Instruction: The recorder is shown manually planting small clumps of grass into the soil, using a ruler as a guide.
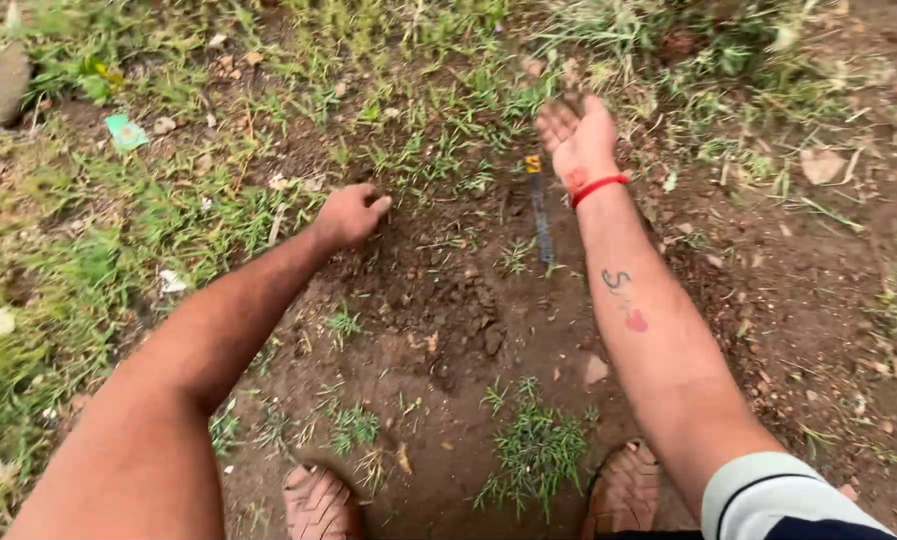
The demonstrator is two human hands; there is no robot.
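Left hand (350, 214) clenched on a grass tuft (408, 160) at the soil; thin, soft blades, best gripped low. Right hand (576, 140) released, palm up, above the dark tool (541, 215).

The soil (448, 300) looks matt, crumbly and rough, with dry clods and thin green grass tufts (533, 450). The right hand (576, 138) is dusted with dirt; a red thread band (598, 186) of cloth circles its wrist. The tool (541, 215) lying flat has a dull dark blade. The sandals (623, 490) look ribbed, brownish and dusty.
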